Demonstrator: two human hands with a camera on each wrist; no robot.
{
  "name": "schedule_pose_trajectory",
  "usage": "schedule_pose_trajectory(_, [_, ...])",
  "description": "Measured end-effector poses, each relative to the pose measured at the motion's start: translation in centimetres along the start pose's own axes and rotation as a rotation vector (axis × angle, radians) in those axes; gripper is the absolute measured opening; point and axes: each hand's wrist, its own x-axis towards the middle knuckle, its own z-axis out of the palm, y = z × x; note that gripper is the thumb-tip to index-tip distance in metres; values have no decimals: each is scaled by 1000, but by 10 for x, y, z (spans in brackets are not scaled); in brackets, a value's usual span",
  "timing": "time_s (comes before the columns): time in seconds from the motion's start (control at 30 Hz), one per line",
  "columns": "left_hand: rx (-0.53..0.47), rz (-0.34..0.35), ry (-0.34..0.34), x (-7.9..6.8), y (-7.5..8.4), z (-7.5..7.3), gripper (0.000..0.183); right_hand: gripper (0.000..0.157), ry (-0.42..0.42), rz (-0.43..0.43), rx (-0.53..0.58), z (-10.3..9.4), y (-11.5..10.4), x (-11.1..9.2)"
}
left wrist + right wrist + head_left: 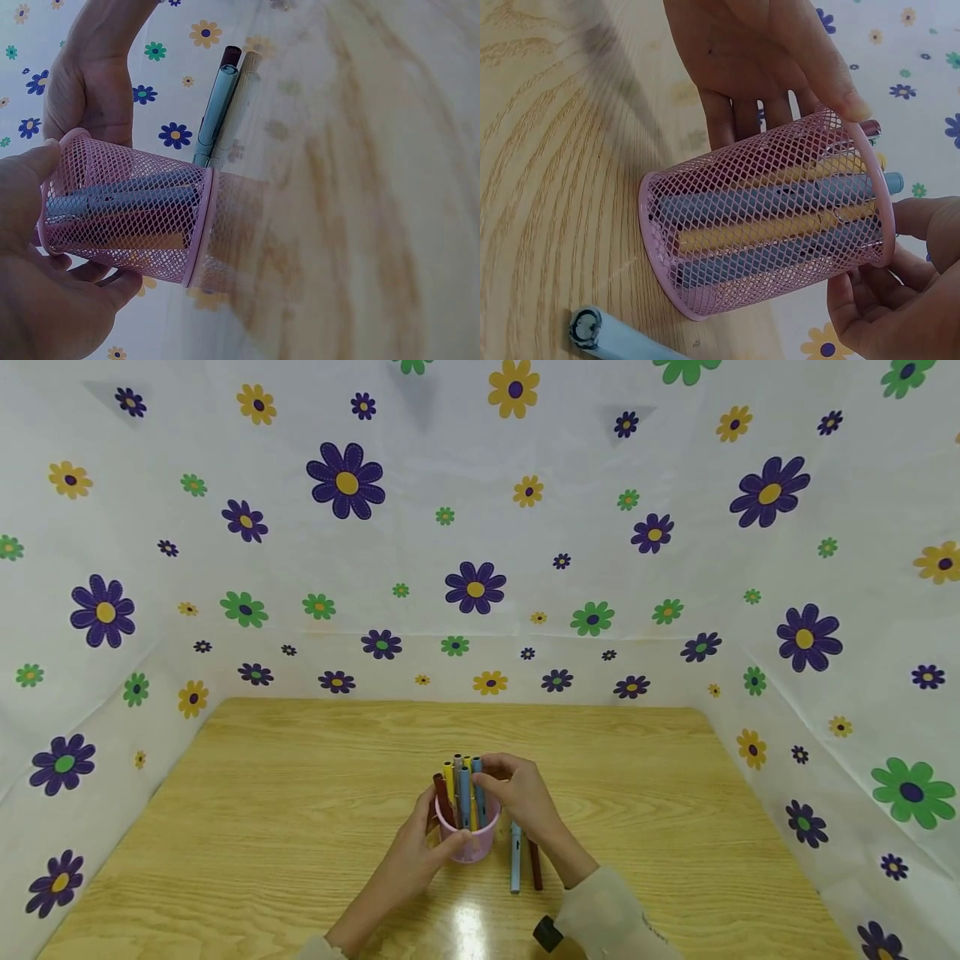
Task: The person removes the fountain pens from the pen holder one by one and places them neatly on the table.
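A pink mesh pen cup [471,853] stands upright on the table with several markers in it: dark red [442,793], yellow [448,771], grey and blue. My left hand [412,853] holds the cup from its left side, thumb at the near rim. At the right rim, my right hand [522,792] pinches the upper end of a blue marker [479,795] whose lower part is inside the cup. The right thumb hides that marker's top in the right wrist view. Through the mesh [705,292], yellow and blue barrels show.
Right of the cup, a light blue marker [515,867] and a dark red marker [536,868] lie side by side on the wooden table [300,760]. A flower-patterned white cloth [420,543] surrounds the table at back and sides. Near the right sleeve is a small black object [548,933].
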Motion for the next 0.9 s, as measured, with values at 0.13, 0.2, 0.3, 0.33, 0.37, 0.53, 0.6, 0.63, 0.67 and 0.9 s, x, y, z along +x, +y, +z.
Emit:
schedule_pose_trajectory(0.13, [-2, -1, 2, -1, 2, 0, 89, 27, 7, 5, 5, 0, -1, 0])
schedule_pose_trajectory(0.2, [-3, -3, 3, -1, 3, 0, 88, 26, 9, 2, 6, 0, -1, 0])
schedule_pose_trajectory(0.3, [-3, -5, 3, -1, 4, 0, 88, 26, 23, -2, 7, 0, 0, -1])
schedule_pose_trajectory(0.33, [-1, -8, 3, -1, 3, 0, 88, 26, 29, -1, 13, 0, 0, -1])
schedule_pose_trajectory(0.37, [1, -10, 2, -1, 3, 0, 88, 26, 38, 2, 14, 0, -1, -2])
schedule_pose_trajectory(0.53, [4, -24, 4, -1, 2, 0, 89, 26, 62, 9, 15, -1, -2, -5])
schedule_pose_trajectory(0.6, [5, -27, 5, -1, 3, 0, 90, 25, 70, 4, 10, -3, -3, -6])
schedule_pose_trajectory(0.63, [9, -26, 4, -1, 2, 0, 90, 24, 75, 1, 12, -3, -4, -6])
schedule_pose_trajectory(0.67, [10, -26, 4, -1, 2, 0, 90, 23, 79, -5, 15, -4, -6, -7])
schedule_pose_trajectory(0.9, [18, -16, -3, 0, 2, 0, 89, 19, 103, -46, 76, -9, -15, -8])
